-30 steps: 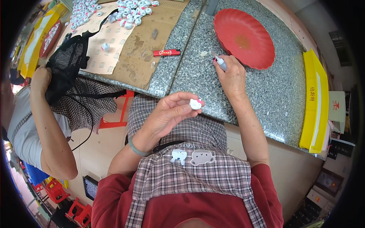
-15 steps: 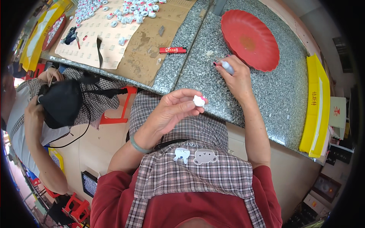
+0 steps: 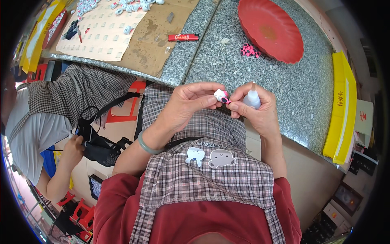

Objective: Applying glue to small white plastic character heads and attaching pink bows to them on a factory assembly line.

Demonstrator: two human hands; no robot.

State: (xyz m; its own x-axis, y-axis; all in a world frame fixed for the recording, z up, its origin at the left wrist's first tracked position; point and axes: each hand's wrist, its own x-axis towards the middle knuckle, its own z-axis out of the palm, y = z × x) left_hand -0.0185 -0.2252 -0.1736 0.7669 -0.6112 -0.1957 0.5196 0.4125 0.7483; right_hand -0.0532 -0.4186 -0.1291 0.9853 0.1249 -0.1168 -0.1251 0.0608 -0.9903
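- Above the plaid apron [image 3: 205,179], a white figurine [image 3: 219,94] is pinched by the left hand [image 3: 183,105].
- Against it, a pink-black piece [image 3: 225,100] is pinched by the right hand [image 3: 263,114], squeeze bottle [image 3: 252,100] cradled; bonding unclear.
- Similar pieces [image 3: 250,51] are piled loose.

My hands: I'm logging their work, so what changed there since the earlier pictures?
Your right hand, holding a translucent pale bottle, moved from beside the red scalloped dish toward your body, bringing a small pink and black piece to the white and pink figure. Similar pieces now lie uncovered. Your left hand still holds the figure.
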